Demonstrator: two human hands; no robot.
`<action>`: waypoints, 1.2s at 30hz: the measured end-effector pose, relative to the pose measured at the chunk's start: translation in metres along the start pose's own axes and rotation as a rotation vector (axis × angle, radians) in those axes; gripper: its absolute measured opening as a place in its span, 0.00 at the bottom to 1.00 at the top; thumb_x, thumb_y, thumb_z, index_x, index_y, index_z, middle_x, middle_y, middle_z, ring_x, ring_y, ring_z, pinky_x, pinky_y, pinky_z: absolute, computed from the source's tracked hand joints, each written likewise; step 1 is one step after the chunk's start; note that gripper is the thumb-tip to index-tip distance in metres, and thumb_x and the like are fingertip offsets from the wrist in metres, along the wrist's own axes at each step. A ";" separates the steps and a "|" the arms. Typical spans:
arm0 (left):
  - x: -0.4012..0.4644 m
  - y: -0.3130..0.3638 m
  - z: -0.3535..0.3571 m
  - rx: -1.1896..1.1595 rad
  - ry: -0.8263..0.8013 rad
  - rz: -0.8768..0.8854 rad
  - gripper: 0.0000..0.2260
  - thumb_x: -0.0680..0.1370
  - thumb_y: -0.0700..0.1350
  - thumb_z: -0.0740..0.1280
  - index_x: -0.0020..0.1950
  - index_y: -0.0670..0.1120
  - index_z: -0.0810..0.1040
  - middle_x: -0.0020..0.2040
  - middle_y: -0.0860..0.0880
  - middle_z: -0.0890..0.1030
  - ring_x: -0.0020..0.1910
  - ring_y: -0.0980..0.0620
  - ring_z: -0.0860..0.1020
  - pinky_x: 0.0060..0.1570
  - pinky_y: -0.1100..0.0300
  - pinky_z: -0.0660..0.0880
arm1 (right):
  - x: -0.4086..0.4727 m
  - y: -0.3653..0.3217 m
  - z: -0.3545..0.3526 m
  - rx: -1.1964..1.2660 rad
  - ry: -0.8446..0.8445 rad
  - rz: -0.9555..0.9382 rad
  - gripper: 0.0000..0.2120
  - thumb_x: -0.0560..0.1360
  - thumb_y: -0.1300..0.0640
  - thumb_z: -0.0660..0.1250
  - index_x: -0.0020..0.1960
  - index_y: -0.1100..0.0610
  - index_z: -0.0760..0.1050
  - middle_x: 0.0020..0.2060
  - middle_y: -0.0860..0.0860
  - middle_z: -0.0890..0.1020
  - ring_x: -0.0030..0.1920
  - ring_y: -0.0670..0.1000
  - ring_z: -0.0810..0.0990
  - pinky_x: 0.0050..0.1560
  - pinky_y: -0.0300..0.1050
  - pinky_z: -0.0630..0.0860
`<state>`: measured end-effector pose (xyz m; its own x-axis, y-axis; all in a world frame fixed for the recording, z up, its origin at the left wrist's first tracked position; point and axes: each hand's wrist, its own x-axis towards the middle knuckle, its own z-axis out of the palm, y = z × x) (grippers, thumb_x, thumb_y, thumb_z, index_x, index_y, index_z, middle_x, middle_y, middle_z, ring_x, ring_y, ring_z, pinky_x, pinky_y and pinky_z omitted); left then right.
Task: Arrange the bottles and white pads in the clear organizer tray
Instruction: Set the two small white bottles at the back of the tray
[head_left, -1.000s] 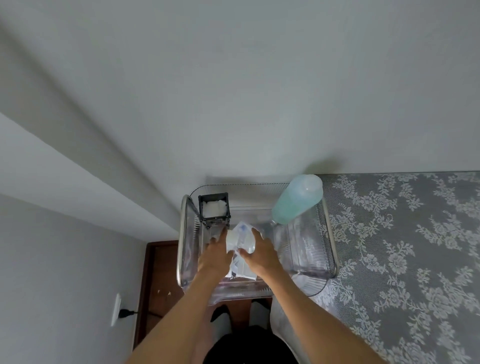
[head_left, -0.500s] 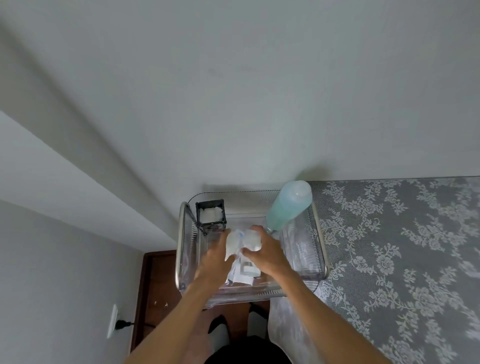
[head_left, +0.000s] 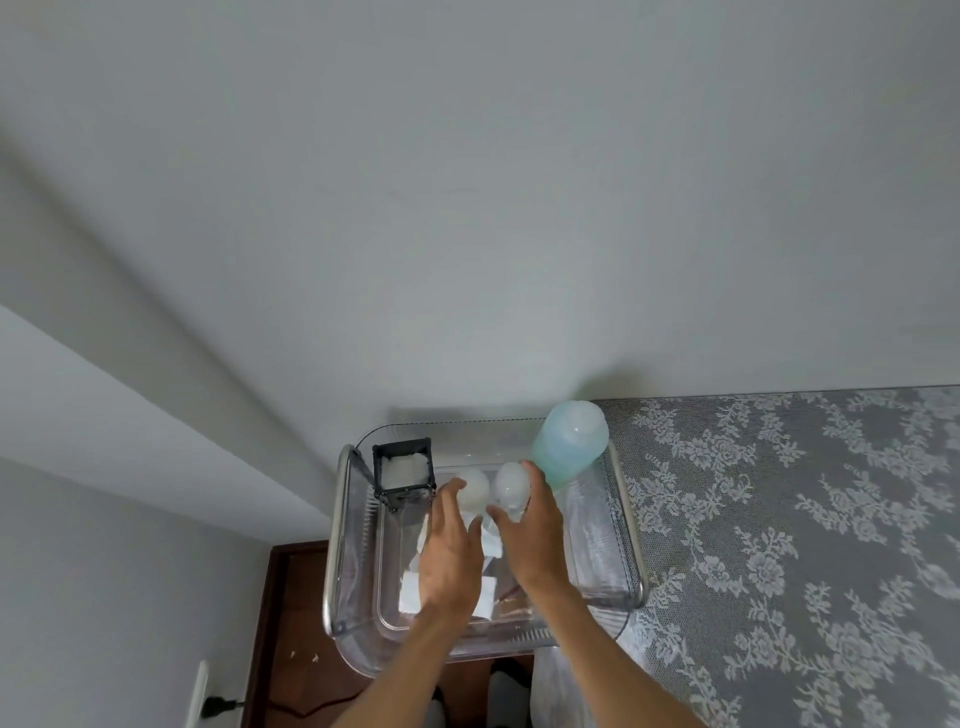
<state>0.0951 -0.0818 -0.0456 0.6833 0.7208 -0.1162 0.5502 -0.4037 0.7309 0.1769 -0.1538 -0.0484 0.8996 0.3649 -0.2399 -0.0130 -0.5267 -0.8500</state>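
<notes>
The clear organizer tray (head_left: 354, 551) sits at the left end of a lace-covered surface. Two small clear bottles with rounded white tops stand side by side in its middle. My left hand (head_left: 449, 553) is around the left small bottle (head_left: 474, 487), fingers on its left side and thumb below it. My right hand (head_left: 536, 538) grips the right small bottle (head_left: 511, 484). A tall blue-green bottle (head_left: 570, 441) stands in the tray's far right corner. A black square holder (head_left: 402, 491) with white pads (head_left: 402, 468) stands at the far left. More white pieces (head_left: 410, 592) lie on the tray floor, partly under my hands.
The grey lace cloth (head_left: 779, 545) spreads to the right of the tray. A pale wall rises just behind it. Dark wooden floor (head_left: 291, 623) and a wall socket with a plug (head_left: 208, 701) show at the lower left. The tray's right compartment (head_left: 597, 545) holds nothing.
My hands held the small bottles bunched together over the tray's middle. They have now moved apart and farther back, and the two bottles stand separately side by side.
</notes>
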 end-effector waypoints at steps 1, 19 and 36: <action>0.001 -0.002 0.004 -0.026 0.006 -0.014 0.20 0.79 0.41 0.66 0.64 0.55 0.61 0.67 0.51 0.71 0.50 0.47 0.79 0.31 0.50 0.80 | -0.001 0.006 0.002 -0.003 0.000 0.001 0.32 0.72 0.61 0.77 0.69 0.45 0.68 0.63 0.48 0.79 0.62 0.51 0.78 0.63 0.47 0.78; 0.029 -0.028 0.048 -0.251 -0.022 -0.128 0.20 0.81 0.44 0.60 0.69 0.58 0.57 0.65 0.42 0.74 0.48 0.49 0.80 0.38 0.68 0.75 | 0.011 0.031 0.045 0.228 0.150 0.176 0.30 0.77 0.61 0.72 0.73 0.41 0.67 0.67 0.37 0.76 0.69 0.39 0.72 0.73 0.51 0.71; 0.032 -0.042 0.032 -0.335 -0.185 -0.009 0.27 0.83 0.46 0.54 0.77 0.65 0.46 0.74 0.52 0.65 0.55 0.71 0.75 0.44 0.82 0.68 | 0.030 0.029 0.043 0.368 0.205 0.284 0.22 0.75 0.58 0.75 0.68 0.55 0.78 0.62 0.48 0.83 0.61 0.41 0.80 0.49 0.18 0.71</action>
<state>0.1093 -0.0599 -0.1015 0.7712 0.5971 -0.2206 0.3899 -0.1691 0.9052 0.1850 -0.1251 -0.0999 0.9050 0.0685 -0.4200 -0.3895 -0.2643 -0.8823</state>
